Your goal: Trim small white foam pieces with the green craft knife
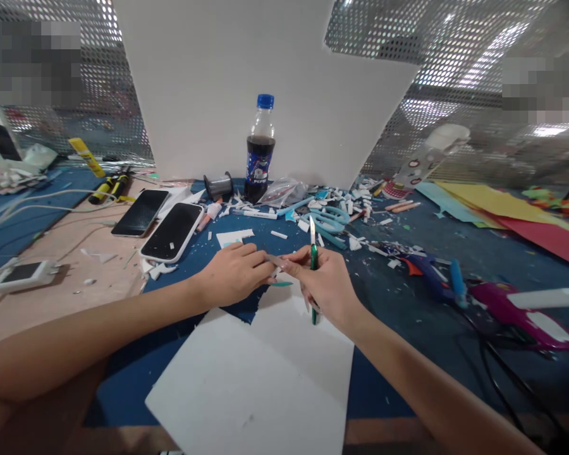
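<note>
My right hand is closed around a green craft knife held upright, its blade pointing up. My left hand pinches a small thin strip that both hands' fingertips meet on, just left of the knife. Both hands hover above a white foam sheet with a notch cut into its far edge, lying on a blue mat.
A Pepsi bottle stands in front of a big white board. Two phones lie at left. Light blue scissors, white scraps, a glue gun, a wire spool and coloured paper sheets surround the work area.
</note>
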`<state>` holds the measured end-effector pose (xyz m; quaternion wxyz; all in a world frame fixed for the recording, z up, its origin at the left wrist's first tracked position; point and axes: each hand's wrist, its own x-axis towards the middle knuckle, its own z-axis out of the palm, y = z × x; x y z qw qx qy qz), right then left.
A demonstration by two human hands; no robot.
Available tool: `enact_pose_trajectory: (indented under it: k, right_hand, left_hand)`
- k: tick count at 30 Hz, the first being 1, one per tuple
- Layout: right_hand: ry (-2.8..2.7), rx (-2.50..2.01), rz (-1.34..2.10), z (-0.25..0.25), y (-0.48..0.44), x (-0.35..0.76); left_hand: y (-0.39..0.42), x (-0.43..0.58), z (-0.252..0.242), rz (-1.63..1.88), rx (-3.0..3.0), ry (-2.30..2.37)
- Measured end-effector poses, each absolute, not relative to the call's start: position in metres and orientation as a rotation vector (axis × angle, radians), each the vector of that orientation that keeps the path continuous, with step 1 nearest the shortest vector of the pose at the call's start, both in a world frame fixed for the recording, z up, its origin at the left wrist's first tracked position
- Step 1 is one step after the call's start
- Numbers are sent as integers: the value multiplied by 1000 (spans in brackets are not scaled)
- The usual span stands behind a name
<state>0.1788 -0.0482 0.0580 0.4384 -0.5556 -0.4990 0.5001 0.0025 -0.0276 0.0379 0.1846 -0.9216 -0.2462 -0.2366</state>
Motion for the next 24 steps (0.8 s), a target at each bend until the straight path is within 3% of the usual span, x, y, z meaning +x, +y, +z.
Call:
enact_pose_trajectory:
  k: [6, 11, 17, 24]
  right_hand:
    - [-1313, -1431, 1255, 61, -46, 185]
    - [-1379, -1491, 778, 61, -17, 221]
    - [-1705, -1628, 529, 52, 7, 251]
    - [-2002, -1578, 361, 48, 8, 248]
  left_hand:
    - [-22, -3, 39, -711, -2808, -568]
    - [-13, -11, 33, -761, -2817, -977]
    - [-4, -16, 27, -705, -2820, -1206]
    - [-17, -6, 32, -255, -2675, -1284]
